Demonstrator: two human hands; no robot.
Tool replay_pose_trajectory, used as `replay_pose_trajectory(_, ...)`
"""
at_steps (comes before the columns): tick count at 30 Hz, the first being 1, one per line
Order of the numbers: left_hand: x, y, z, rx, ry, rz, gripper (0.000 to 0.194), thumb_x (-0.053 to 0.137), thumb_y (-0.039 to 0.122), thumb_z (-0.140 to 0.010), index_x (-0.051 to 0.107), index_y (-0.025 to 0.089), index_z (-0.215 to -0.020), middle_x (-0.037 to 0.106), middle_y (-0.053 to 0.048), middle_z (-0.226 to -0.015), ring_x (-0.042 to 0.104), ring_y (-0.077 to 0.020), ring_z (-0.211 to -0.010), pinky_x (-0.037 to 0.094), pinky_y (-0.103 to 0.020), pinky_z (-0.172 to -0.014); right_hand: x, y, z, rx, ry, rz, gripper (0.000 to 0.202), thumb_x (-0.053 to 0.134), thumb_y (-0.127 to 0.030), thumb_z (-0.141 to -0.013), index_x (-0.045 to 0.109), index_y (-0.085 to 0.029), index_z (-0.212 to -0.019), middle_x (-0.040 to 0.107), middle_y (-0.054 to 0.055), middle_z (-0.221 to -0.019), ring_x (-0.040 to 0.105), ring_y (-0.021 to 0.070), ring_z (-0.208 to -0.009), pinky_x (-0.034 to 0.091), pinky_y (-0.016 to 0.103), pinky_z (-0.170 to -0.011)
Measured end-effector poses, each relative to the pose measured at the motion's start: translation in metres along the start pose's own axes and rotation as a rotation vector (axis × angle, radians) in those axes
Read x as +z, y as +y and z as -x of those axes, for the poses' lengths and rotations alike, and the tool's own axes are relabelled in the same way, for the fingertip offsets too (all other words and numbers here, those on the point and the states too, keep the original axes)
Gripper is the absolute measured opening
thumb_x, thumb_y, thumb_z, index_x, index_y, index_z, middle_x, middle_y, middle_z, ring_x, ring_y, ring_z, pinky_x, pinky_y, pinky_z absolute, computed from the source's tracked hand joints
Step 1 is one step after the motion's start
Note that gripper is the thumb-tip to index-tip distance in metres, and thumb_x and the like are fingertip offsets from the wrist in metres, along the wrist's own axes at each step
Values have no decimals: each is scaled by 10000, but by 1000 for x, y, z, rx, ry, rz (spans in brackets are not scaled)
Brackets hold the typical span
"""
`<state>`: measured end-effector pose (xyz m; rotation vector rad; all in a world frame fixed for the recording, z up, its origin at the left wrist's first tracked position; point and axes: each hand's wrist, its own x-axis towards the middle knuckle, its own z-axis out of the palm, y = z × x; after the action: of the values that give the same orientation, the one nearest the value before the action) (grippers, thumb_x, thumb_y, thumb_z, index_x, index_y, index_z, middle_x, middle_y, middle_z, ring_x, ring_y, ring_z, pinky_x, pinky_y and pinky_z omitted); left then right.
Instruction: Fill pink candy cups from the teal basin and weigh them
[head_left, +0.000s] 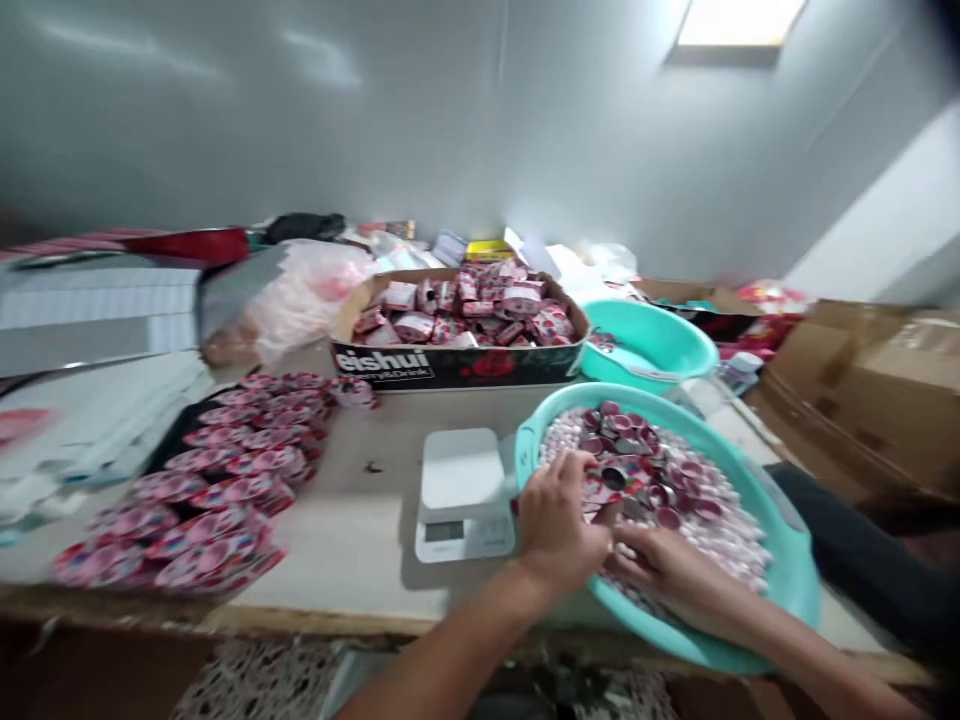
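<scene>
Over a large teal basin (pixel 796 575), my left hand (pixel 559 515) has its fingers closed round a red and pink printed card piece (pixel 626 477) with a dark hole in it. My right hand (pixel 664 565) is just below and to the right, over the basin's near side; its fingers are bent together, and what they hold is hidden. White pellets (pixel 727 520) fill much of the basin, with small maroon cups (pixel 619 425) heaped on top. Left of the basin lies a white digital scale (pixel 463 480) with nothing on its plate.
Rows of pink printed pieces (pixel 225 465) cover the table's left part. Behind the scale stands an open carton (pixel 465 367) full of similar pieces. A second teal basin (pixel 660 340) is behind the first. Brown cardboard boxes (pixel 870 390) stand at the right.
</scene>
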<state>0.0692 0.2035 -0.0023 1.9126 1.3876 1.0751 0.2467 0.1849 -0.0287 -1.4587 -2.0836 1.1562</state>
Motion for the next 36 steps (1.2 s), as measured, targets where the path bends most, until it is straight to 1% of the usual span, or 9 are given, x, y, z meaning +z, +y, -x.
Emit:
replay_pose_trajectory(2, -3, 0, 0, 26, 18, -19, 350, 646, 278, -752, 474, 250, -1055, 621, -29, -1027, 574, -257, -946, 464, -428, -833, -7, -5, -3, 54, 17, -73, 353, 591, -524, -787, 577, -199, -652, 533, 3, -585, 444, 148, -543, 307, 250, -482)
replay_pose_trajectory(4, -3, 0, 0, 46, 30, -40, 352, 650, 302, -761, 467, 244, -1056, 625, -33, -1012, 577, -256, -930, 467, -422, -819, -16, -13, -3, 127, 37, -215, 381, 581, -538, -800, 541, -195, -638, 456, -17, -538, 362, 116, -492, 243, 239, -445)
replay_pose_trajectory(8, -1, -1, 0, 61, 29, -69, 354, 643, 325, -774, 464, 230, -1065, 624, -47, -1011, 581, -255, -915, 474, -412, -794, -42, -24, 7, 326, 72, -669, 421, 580, -542, -818, 436, -190, -638, 290, -67, -520, 185, 69, -453, 126, 217, -409)
replay_pose_trajectory(11, 0, -1, -1, 59, 35, -74, 346, 634, 303, -781, 468, 224, -1074, 623, -49, -1022, 580, -255, -920, 475, -412, -789, -63, -30, 10, 324, 110, -1019, 381, 574, -485, -845, 409, -189, -671, 252, -81, -555, 124, 55, -448, 104, 187, -382)
replay_pose_trajectory(14, 0, -1, -1, 67, 37, -73, 339, 626, 298, -789, 476, 220, -1083, 625, -52, -1032, 575, -255, -932, 473, -413, -794, -77, -37, 1, 262, 161, -1225, 352, 526, -417, -875, 374, -196, -648, 204, -93, -534, 79, 52, -416, 138, 179, -357)
replay_pose_trajectory(21, -2, 0, -2, 132, -6, -102, 350, 620, 297, -795, 509, 216, -1117, 625, -58, -1041, 576, -241, -936, 468, -412, -815, -77, -54, -39, 195, 272, -1346, 173, 451, -219, -821, 408, -200, -655, 217, -97, -489, 123, 58, -350, 185, 168, -326)
replay_pose_trajectory(27, -2, -1, -4, 165, -12, -100, 353, 616, 287, -799, 521, 221, -1132, 627, -51, -1030, 574, -238, -944, 462, -413, -819, -74, -59, -58, 147, 295, -1374, 174, 482, -207, -782, 404, -195, -627, 278, -87, -485, 205, 45, -343, 199, 140, -297)
replay_pose_trajectory(32, -2, 0, -6, 155, -55, -110, 361, 620, 265, -787, 522, 224, -1132, 630, -36, -1030, 572, -232, -919, 455, -412, -826, -71, -58, -66, 197, 422, -1383, 96, 498, -173, -728, 456, -173, -641, 357, -66, -491, 273, 37, -352, 168, 126, -279)
replay_pose_trajectory(36, -3, 1, -6, 143, -66, -119, 382, 632, 256, -770, 524, 222, -1135, 629, -36, -1035, 568, -238, -924, 456, -416, -820, -62, -59, -68, 168, 480, -1322, 62, 535, -179, -695, 491, -167, -654, 401, -56, -490, 314, 46, -368, 226, 140, -297)
